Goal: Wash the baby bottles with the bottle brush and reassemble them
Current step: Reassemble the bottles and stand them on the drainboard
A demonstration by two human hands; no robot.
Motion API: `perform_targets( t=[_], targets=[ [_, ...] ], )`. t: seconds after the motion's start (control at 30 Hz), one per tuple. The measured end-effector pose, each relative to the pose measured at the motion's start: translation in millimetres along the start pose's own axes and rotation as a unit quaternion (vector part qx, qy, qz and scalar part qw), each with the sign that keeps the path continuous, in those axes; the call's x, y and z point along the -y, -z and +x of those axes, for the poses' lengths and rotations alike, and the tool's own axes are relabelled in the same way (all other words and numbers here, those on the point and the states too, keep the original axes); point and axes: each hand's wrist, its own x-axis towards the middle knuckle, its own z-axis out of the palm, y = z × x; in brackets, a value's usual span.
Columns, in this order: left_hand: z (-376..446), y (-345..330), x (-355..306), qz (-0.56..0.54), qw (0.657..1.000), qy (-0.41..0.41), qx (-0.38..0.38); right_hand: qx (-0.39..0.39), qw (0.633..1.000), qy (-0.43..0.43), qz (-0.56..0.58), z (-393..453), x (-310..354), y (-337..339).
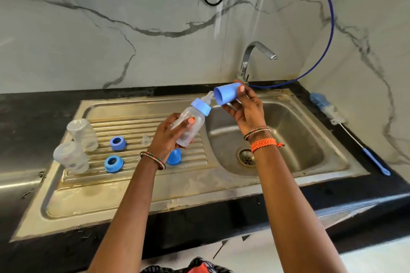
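My left hand (168,134) grips a clear baby bottle (192,123) with a blue collar and teat fitted, tilted up to the right over the drainboard. My right hand (246,106) holds a blue cap (226,95), its open mouth facing the teat and just apart from it. Two clear bottle bodies (83,132) (71,158) stand on the drainboard's left. Two blue collars (118,143) (113,163), a loose clear teat (146,139) and another blue cap (174,157) lie on the ribs. The bottle brush (352,134) lies on the counter to the right.
The steel sink basin (288,131) with its drain sits below my right hand. The tap (255,57) rises behind it with no water running. A blue hose (330,17) curves along the marble wall. Black counter (33,113) surrounds the sink.
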Motion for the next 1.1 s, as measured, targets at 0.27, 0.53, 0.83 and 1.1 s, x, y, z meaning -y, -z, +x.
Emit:
perform_targets(
  t=[0.27, 0.53, 0.83, 1.1],
  targets=[
    [-12, -14, -27, 0.013, 0.999, -0.015, -0.033, 0.089, 0.988, 0.026, -0.121, -17, 16, -40],
    [-19, -30, -46, -0.131, 0.986, -0.063, -0.079, 0.051, 0.986, 0.118, -0.108, -18, 33, -83],
    [-14, -21, -39, -0.146, 0.975, -0.131, -0.108, 0.098, 0.965, 0.163, -0.179, -22, 26, -113],
    [25, 10, -14, 0.102, 0.981, -0.146, -0.077, 0.133, 0.915, -0.006, -0.381, -9, -11, -97]
  ],
)
